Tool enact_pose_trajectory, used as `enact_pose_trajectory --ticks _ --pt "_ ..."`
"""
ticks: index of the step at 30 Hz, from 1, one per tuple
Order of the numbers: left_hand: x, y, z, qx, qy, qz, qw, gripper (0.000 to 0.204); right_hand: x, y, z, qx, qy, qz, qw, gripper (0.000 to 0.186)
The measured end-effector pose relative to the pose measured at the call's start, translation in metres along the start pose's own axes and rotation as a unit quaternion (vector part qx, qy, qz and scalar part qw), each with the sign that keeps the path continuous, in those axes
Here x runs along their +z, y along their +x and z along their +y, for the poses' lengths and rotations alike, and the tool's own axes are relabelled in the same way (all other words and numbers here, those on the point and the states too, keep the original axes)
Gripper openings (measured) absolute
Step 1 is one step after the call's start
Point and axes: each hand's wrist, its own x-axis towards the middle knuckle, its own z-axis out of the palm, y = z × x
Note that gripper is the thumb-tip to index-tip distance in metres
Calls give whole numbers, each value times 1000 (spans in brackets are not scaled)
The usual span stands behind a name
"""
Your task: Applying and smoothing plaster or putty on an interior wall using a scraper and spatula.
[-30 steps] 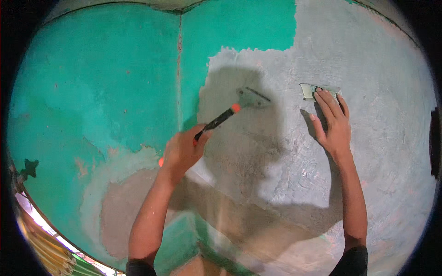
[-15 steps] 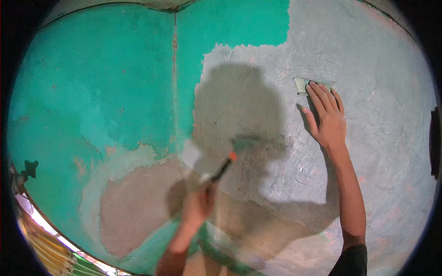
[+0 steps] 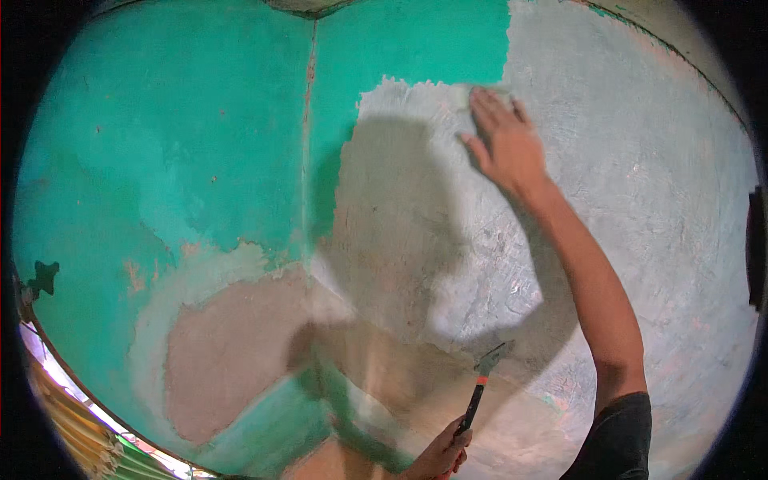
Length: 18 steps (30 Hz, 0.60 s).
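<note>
Head view shows our left hand (image 3: 438,456) low at the frame's bottom edge, fingers wrapped round the handle of a scraper (image 3: 480,386) whose blade points up near the wall (image 3: 640,200). Farther up, our right hand (image 3: 504,144) lies flat, fingers spread, on grey plaster beside the green paint (image 3: 200,144).

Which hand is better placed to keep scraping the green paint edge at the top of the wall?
Probably the right hand: it lies flat on the wall beside the green paint. The left hand holds the scraper low, far from it.
</note>
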Motion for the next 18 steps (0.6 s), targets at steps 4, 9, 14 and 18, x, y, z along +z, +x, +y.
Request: enact_pose_trajectory --ticks 4,9,14,18 --pt "-15 2 -8 41 30 -55 997 58 20 -11 -20 -40 44 -59 996 64" --pt "-32 -1 -19 -9 79 8 997 57 37 -18 -40 0 71 -69 995 59" --pt "-34 -13 -9 16 54 32 998 62 49 -23 -60 54 16 86 995 60" --pt "-33 -8 -8 -44 27 27 998 62 58 -21 -75 -36 133 -60 989 62"
